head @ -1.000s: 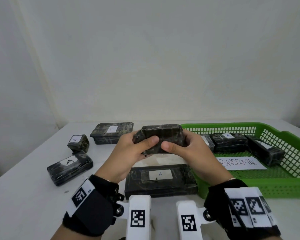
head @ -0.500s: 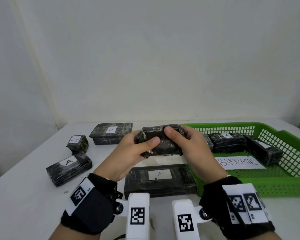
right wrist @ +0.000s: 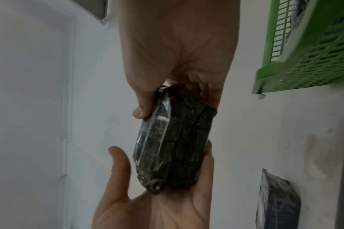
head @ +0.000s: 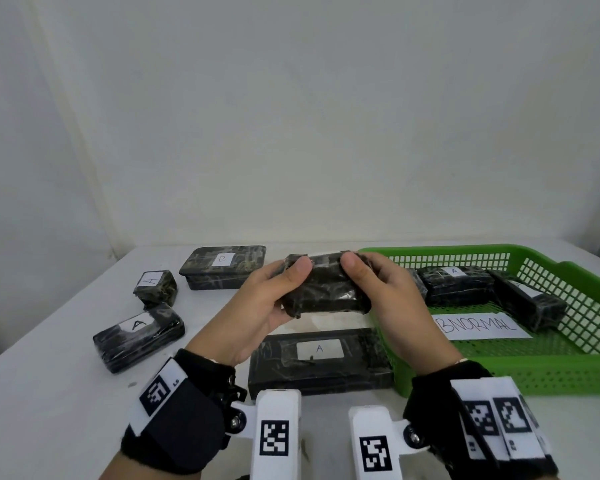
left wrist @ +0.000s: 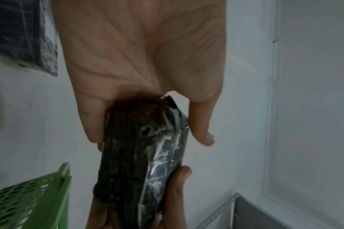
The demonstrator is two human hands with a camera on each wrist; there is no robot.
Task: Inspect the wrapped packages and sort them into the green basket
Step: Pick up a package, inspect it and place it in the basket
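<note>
Both hands hold one dark plastic-wrapped package [head: 323, 289] up above the table, just left of the green basket [head: 568, 372]. My left hand [head: 271, 299] grips its left end, thumb on the near face. My right hand [head: 381, 292] grips its right end the same way. The left wrist view shows the package [left wrist: 140, 162] end-on with a small hole in the wrap. It appears in the right wrist view [right wrist: 173, 139] between both palms. No label shows on it.
On the white table lie a long package marked A [head: 319, 362] under my hands, a package marked A [head: 139, 336] and a small cube marked A [head: 155, 285] at left, and one marked B [head: 226, 266] behind. The basket holds several wrapped packages [head: 458, 284] and an ABNORMAL card [head: 478, 325].
The package has turned in my hands, its top edge tipping away and the near face rising toward me. Both thumbs have slid up to its upper edge.
</note>
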